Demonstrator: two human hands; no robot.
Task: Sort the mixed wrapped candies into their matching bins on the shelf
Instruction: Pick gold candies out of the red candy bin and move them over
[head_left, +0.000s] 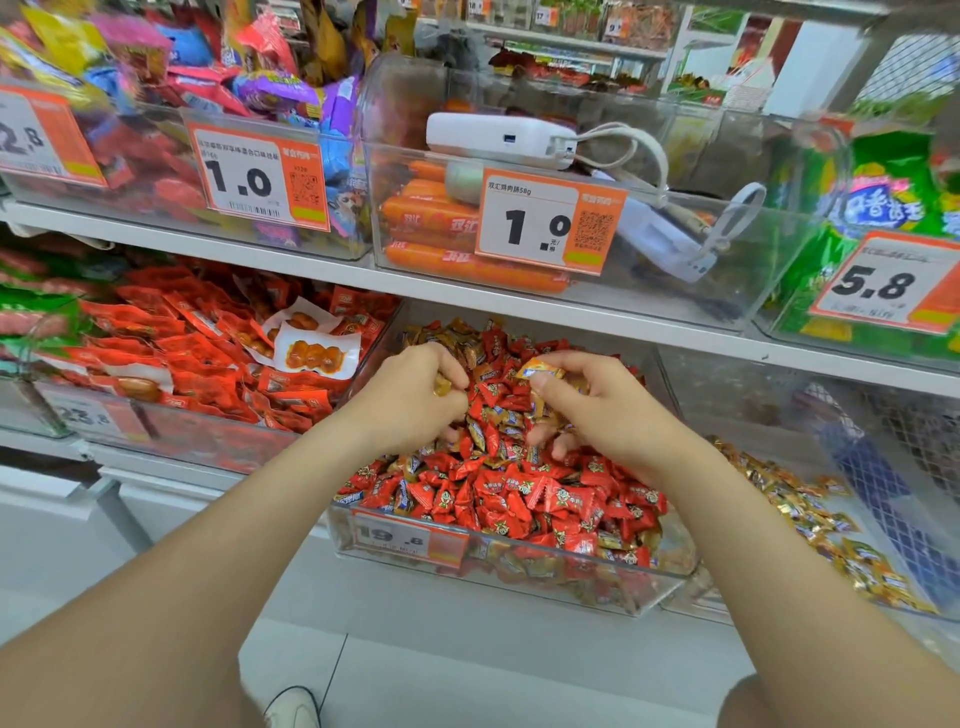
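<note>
Left grip (415, 397) curls round crinkly gold candies (442, 387); right grip (597, 410) pinches one gold-wrapped candy (540, 370).

**Upper shelf** (519, 306), white board, above the fingers (543, 387). It carries clear bins side by side:
- packet bin (343, 228), up left
- sausage bin (649, 291), straight above
- green-bag bin (789, 312), up right

**Lower shelf** (156, 480), white. It carries clear bins touching in a row:
- red-packet bin (218, 441), left of the fingers
- mixed bin (571, 582), under them
- gold bin (753, 395), just right
</note>
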